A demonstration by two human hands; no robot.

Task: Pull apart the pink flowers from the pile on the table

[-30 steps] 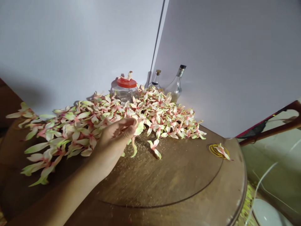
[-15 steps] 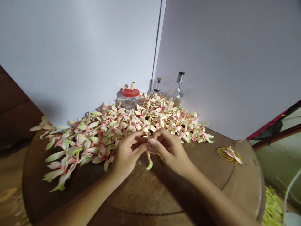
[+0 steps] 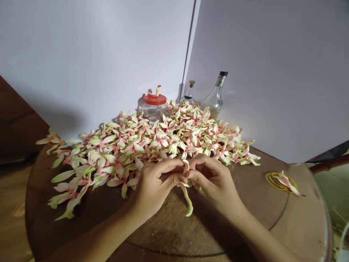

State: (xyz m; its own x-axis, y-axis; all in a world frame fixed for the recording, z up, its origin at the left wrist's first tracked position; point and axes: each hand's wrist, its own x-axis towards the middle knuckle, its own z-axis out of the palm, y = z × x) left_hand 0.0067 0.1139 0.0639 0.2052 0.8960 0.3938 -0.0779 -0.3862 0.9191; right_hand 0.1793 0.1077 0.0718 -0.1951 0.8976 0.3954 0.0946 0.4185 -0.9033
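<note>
Between both hands, just in front of the pile, is a pale pink and green flower [image 3: 187, 202], one long petal hanging down with a green curled tip. My left hand [image 3: 160, 182] pinches it with thumb and forefinger. My right hand [image 3: 214, 178] pinches it from the other side, the fingertips of both hands nearly touching. Part of the flower is hidden behind the fingers. A wide heap of similar flowers [image 3: 131, 142] lies on the round brown table [image 3: 174, 233] behind and to the left of my hands.
A clear jar with a red lid [image 3: 155, 99] stands behind the heap, a flower on top. Two glass bottles, a small one [image 3: 190, 94] and a taller one [image 3: 216, 95], lean or stand near the wall corner. Yellow bands [image 3: 275, 182] lie under a flower at the right.
The view has shifted, and my hands appear slightly further right and lower. More of the held flower's hanging petal shows, and a curved petal now rises between the fingertips.
</note>
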